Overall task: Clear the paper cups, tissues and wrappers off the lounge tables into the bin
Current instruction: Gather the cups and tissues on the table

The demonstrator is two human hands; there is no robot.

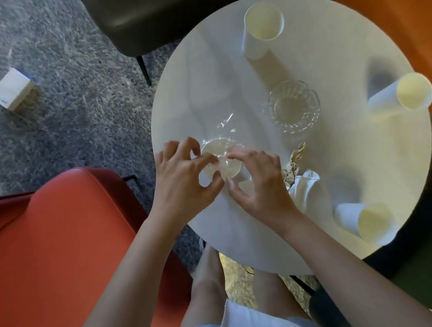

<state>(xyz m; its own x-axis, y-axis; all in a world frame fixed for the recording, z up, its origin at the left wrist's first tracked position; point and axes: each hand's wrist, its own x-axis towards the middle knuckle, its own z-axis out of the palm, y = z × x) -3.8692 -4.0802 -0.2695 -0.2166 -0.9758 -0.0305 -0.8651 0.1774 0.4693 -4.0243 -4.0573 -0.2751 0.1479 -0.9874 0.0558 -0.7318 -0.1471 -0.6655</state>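
Round white table (pixel 201 72), viewed from above. Both hands work at its near-left edge. The left hand (pixel 181 174) and the right hand (pixel 259 183) have curled fingers, and each pinches the clear wrapper (pixel 225 125). The wrapper lies crumpled over a round pale item (pixel 232 168); whether that is a cup or a disc cannot be told.

A white tissue (pixel 307 188) and a crumpled patterned wrapper (pixel 296 158) lie just beside the right hand.

Three paper cups stand well apart on the table: the far cup (pixel 262 27), the right-edge cup (pixel 401 95) and the near cup (pixel 368 222). A glass dish (pixel 291 106) sits between them, near the table's centre.

A red chair (pixel 60 257) stands to the left. A small box (pixel 11 88) lies on the carpet (pixel 74 124).
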